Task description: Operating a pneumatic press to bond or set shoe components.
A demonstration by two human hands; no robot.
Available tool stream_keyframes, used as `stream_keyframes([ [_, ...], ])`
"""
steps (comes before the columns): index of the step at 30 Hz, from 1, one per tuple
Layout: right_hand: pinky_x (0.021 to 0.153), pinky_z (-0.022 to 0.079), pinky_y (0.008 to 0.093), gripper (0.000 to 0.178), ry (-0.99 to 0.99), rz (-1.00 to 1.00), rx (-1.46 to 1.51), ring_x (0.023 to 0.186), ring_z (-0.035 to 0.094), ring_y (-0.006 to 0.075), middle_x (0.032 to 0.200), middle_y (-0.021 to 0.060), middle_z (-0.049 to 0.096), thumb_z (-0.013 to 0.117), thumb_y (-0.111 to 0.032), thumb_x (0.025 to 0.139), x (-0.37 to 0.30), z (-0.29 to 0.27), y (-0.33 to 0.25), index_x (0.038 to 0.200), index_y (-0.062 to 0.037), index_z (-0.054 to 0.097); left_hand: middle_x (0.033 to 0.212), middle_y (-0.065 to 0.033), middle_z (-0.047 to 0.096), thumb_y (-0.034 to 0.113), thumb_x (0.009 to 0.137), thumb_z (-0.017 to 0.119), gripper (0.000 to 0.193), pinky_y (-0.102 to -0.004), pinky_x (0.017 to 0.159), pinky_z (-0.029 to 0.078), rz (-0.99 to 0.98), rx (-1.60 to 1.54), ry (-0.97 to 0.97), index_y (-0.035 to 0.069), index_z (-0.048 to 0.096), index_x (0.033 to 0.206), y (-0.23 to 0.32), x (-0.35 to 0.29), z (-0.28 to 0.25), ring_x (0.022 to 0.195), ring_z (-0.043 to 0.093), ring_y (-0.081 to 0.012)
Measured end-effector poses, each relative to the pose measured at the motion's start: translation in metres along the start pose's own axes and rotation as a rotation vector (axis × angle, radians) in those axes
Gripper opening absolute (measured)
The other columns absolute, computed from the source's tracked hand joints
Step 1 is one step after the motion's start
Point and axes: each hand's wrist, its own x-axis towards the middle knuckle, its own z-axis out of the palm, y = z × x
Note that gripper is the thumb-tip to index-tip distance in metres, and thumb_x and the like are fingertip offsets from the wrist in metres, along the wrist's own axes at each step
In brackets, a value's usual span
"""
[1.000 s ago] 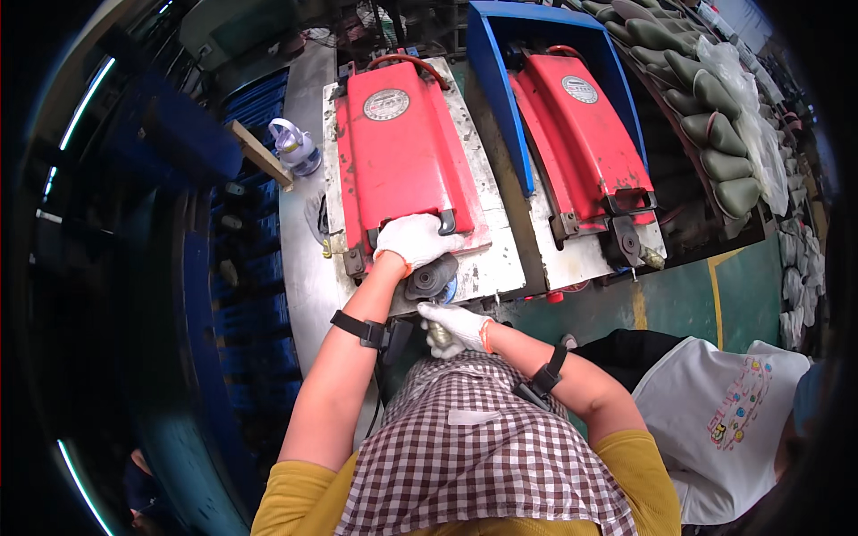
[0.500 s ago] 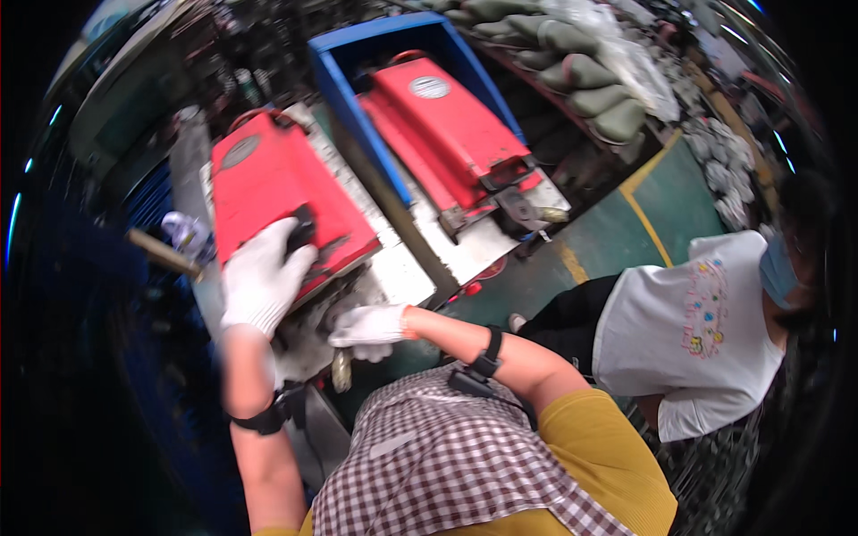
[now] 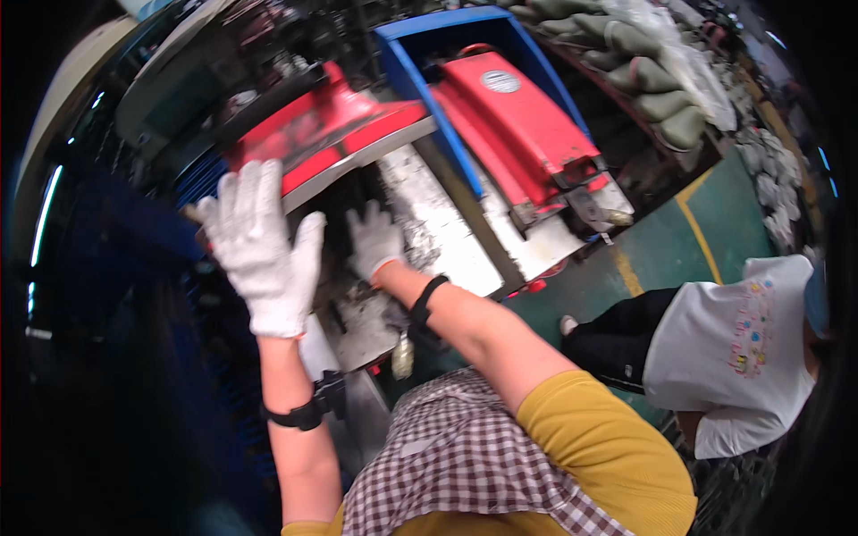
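Note:
A red hinged machine cover (image 3: pixel 357 129) stands tilted up on the left machine, its underside edge facing me. My left hand (image 3: pixel 264 255), in a white knit glove, is raised flat in front of that cover with its fingers stretched. Whether its fingertips touch the red edge I cannot tell. My right hand (image 3: pixel 375 239), gloved the same way, reaches into the dark space below the cover, fingers spread and slightly blurred. Beside it lies the worn white metal bed (image 3: pixel 438 219) of the machine. A yellowish handle (image 3: pixel 403 357) sticks out at the machine's near end.
A second machine with a red cover (image 3: pixel 509 125) sits to the right inside a blue frame (image 3: pixel 402 67). Olive-green boot-shaped pieces (image 3: pixel 661 103) are piled at the back right. A person in a white shirt (image 3: pixel 715 348) stands at the right on the green floor (image 3: pixel 670 241).
The left red cover has swung up from lying flat. My left hand has come off its handle and opened; my right hand has moved forward from the near end into the space beneath.

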Motion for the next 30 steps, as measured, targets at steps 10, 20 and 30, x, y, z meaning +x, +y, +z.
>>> stream_keyframes([
  [10,0.081,0.062,0.0418,0.075,-0.44,0.176,1.518,0.1,0.072,0.0281,0.136,0.0195,0.063,0.067,-0.043,0.095,-0.012,-0.032,0.036,0.156,-0.004,0.044,0.153,-0.0189,0.052,0.016,0.097,0.066,0.066,-0.0433,0.121,0.038,-0.937,-1.114,-0.023,0.0,0.042,0.156,-0.013,-0.206,0.01,0.144,0.05,-0.031],
  [20,0.126,0.026,0.0512,0.07,-0.187,-0.572,0.507,0.151,0.036,0.0428,0.153,0.0248,0.05,0.065,-0.04,0.098,-0.122,-0.02,0.005,0.158,-0.0098,0.045,0.141,-0.0147,0.064,0.036,0.099,0.056,0.055,-0.0524,0.116,0.047,-1.724,-2.107,0.375,0.008,0.055,0.146,-0.015,-0.263,0.034,0.129,0.063,-0.0333],
  [30,0.1,0.047,0.0474,0.032,0.164,-0.403,0.21,0.104,0.065,0.0333,0.101,0.0117,0.072,0.073,-0.03,0.086,-0.114,0.0,0.023,0.111,-0.0093,0.076,0.095,-0.0029,0.07,0.019,0.081,0.079,0.023,-0.0392,0.076,0.057,-2.186,-0.851,0.627,0.007,0.073,0.1,-0.198,-0.494,0.09,0.081,0.066,-0.0196],
])
